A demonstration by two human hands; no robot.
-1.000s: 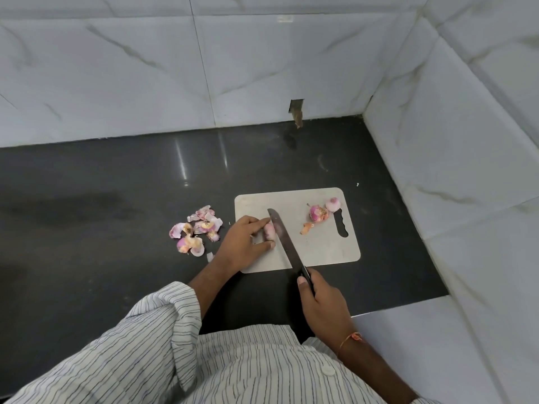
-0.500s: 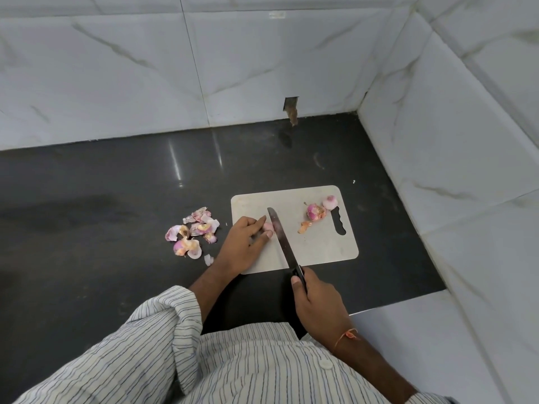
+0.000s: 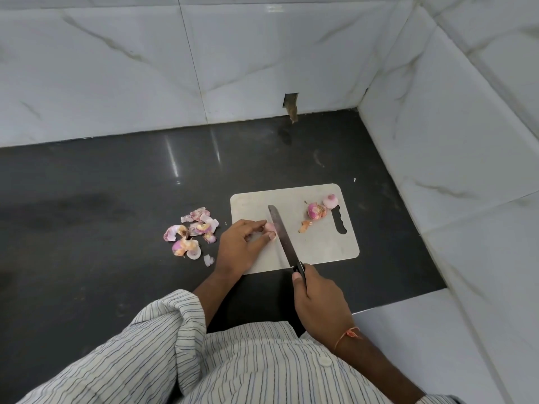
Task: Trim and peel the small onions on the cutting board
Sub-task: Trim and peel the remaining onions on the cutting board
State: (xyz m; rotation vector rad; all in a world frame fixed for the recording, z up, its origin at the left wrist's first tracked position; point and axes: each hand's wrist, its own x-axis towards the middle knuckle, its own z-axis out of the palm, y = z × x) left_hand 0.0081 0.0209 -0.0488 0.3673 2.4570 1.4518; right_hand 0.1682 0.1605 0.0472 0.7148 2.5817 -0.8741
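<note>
While the blade rests across the board, here is how the counter looks from where I stand:

Left hand: the left hand [image 3: 245, 243] lies on the cutting board [image 3: 323, 246], fingers curled round a small pale onion [image 3: 270, 228] and pinching it between fingertip and thumb; I judge the grip is there to stop the round thing rolling under the edge.

Right hand: the right hand [image 3: 319, 301] is wrapped round the dark handle of the knife [image 3: 284, 237], thumb laid along the top, probably to steady the cut.

Knife: its blade runs from the near edge of the board away toward the wall, lying just beside the held onion on its right; whether the edge is touching the onion I cannot tell.

Waiting onions: two more onions [image 3: 316, 210] sit touching each other at the far right of the board, next to the handle slot; the nearer one has loose skin on it (so I take it as not yet peeled), and a small orange scrap [image 3: 304, 225] lies just in front of them.

Peelings: a heap of pink and white skins [image 3: 191, 231] sits on the dark counter [image 3: 102, 228] left of the board, likely pushed off to keep the cutting area free.

Stage: trimming an end of the held onion, I would say; the two at the far right are left to do.
</note>
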